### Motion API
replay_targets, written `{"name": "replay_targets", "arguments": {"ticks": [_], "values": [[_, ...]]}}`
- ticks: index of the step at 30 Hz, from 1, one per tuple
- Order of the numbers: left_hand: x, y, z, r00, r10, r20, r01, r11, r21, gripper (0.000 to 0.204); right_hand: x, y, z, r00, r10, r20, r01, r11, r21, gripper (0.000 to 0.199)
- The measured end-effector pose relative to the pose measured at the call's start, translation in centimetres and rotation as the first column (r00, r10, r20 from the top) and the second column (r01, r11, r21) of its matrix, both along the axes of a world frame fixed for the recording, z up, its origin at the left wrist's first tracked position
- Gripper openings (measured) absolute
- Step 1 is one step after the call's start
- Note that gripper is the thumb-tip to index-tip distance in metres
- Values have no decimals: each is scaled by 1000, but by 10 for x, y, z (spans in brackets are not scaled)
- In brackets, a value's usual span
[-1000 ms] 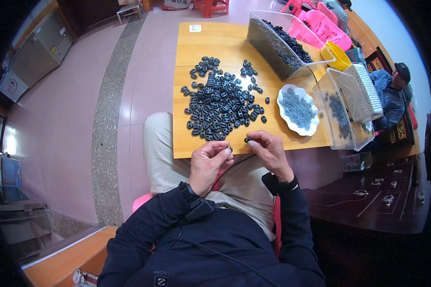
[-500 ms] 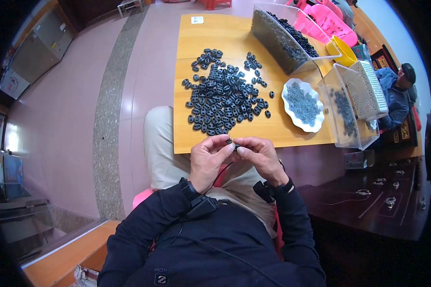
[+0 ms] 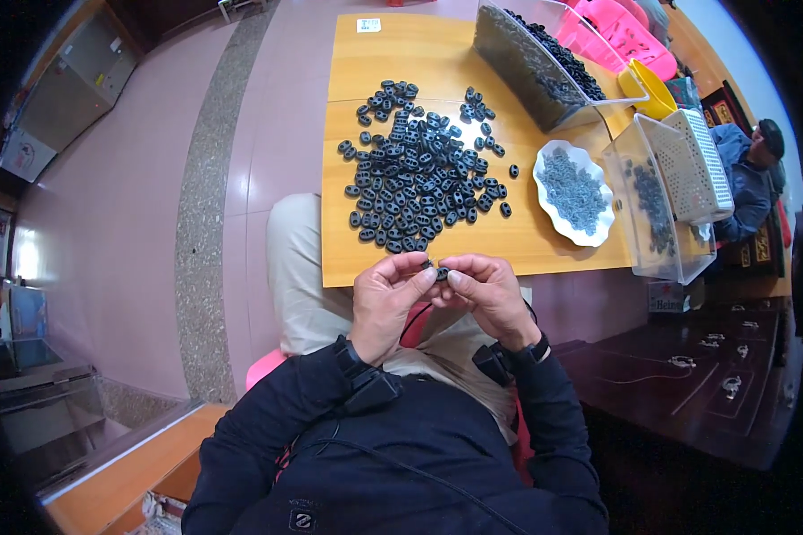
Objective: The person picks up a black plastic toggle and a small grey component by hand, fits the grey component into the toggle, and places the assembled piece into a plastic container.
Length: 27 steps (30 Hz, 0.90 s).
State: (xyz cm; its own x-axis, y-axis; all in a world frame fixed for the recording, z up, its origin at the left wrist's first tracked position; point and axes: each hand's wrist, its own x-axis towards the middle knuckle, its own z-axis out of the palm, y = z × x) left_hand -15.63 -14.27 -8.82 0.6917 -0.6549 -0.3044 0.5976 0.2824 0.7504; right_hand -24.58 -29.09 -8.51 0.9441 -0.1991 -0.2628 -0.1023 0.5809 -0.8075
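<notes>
Left of the left hand, pink tiles spread, crossed by a speckled strip — a grey cabinet stands well beyond. Ahead and right of the right hand: pink chairs, a pale wall — nearer, dark furniture.

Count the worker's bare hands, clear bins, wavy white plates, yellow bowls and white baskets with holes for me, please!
Bare hands: 2 (left hand, right hand)
Clear bins: 2
Wavy white plate: 1
Yellow bowl: 1
White basket with holes: 1
Total: 7

White glare is shining on the rectangular yellow-brown wooden table, while straight lines are bending toward the dark borders.
</notes>
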Motion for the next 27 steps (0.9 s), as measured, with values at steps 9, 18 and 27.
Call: {"name": "replay_targets", "arguments": {"ticks": [9,18,27], "values": [[0,0,1,999,-7,-51,6,1000,-28,25,2,-1,3,997,18,-75,-12,997,80,20],[-1,1,3,1000,-19,-11,18,1000,-21,27,2,1,4,997,3,-80,7,993,120,21],[-2,2,8,1000,-8,7,8,1000,-3,24,1,11,0,998,-53,-35,51,998,-42,20]]}}
